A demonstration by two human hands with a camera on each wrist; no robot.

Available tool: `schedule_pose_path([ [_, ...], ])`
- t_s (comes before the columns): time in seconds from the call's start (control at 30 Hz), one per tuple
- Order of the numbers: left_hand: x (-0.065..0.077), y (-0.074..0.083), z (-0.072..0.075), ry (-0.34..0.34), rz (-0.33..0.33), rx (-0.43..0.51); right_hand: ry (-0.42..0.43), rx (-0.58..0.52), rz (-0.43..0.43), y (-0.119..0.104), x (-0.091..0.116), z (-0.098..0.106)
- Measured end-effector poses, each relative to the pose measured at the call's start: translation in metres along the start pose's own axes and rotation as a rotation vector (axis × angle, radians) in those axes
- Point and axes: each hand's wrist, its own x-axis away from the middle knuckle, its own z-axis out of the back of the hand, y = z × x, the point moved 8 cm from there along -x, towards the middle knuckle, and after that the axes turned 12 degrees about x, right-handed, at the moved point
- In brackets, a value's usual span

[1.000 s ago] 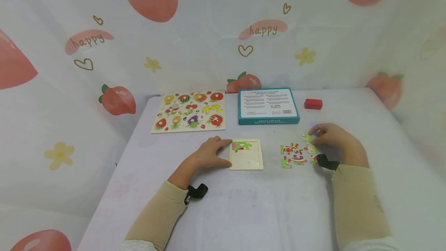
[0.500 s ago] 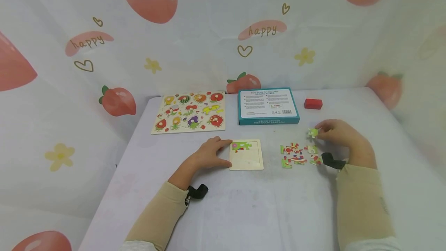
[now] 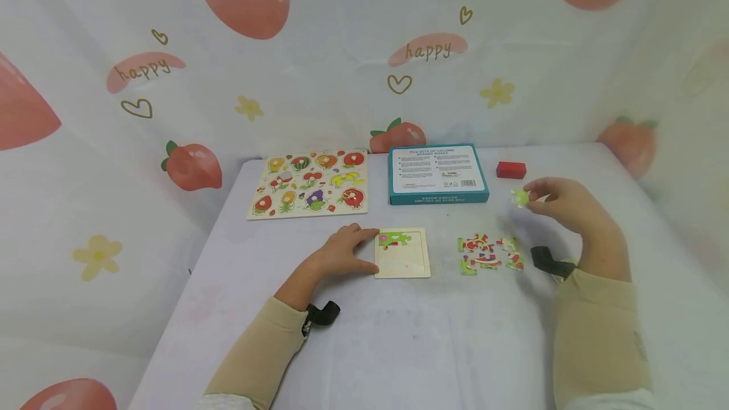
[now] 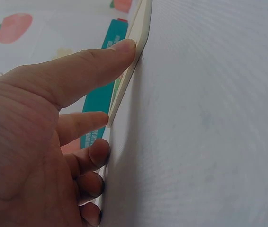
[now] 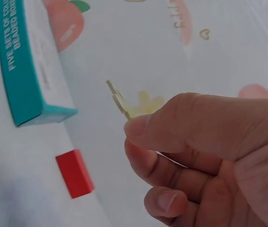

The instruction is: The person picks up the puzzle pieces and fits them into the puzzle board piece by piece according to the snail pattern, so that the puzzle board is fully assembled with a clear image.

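My right hand (image 3: pixel 566 204) pinches a light-green jigsaw piece (image 3: pixel 519 198) between thumb and forefinger, raised off the table. Seen edge-on in the right wrist view, the piece (image 5: pixel 118 99) juts past the thumb tip. My left hand (image 3: pixel 344 250) touches the left-hand corners of a square wooden puzzle frame (image 3: pixel 402 271) with outstretched thumb and forefinger. In the left wrist view its other fingers (image 4: pixel 92 183) are bent beside the frame. Joined green pieces (image 3: pixel 395 238) lie in the frame's upper left. To the frame's right, several loose red, white and green pieces (image 3: pixel 486 253) lie grouped.
Behind the frame lies a teal-edged box (image 3: pixel 438 174), with a red block (image 3: pixel 510 170) to its right. A wooden fruit peg puzzle (image 3: pixel 309 183) lies at the back left. White cloth (image 3: pixel 393 347) covers the table, and a printed sheet hangs behind.
My right hand has lifted the green piece from the loose group and carried it up and slightly right, turning it on the way. My left hand has stayed at the frame.
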Motion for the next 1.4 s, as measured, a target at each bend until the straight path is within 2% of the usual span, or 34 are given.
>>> schedule_pose_path([
  [0.2,-0.001,-0.001,0.000,0.002,-0.004,-0.003,0.104,0.018,0.029,-0.014,0.012,0.017],
  [0.47,-0.001,-0.001,0.000,0.002,-0.002,-0.004,0.191,0.028,0.053,-0.031,0.027,0.032],
  [0.7,-0.001,-0.001,-0.001,0.003,-0.001,-0.008,0.224,0.041,0.076,-0.047,0.042,0.038],
  [1.1,-0.001,-0.001,0.000,0.002,0.001,-0.008,0.355,0.023,0.249,-0.093,0.070,0.042],
  [1.27,-0.002,-0.001,0.000,0.002,-0.006,-0.003,0.396,0.023,0.326,-0.113,0.075,0.038],
  [1.4,-0.002,-0.002,-0.001,0.002,-0.011,-0.007,0.392,0.031,0.360,-0.125,0.074,0.033],
])
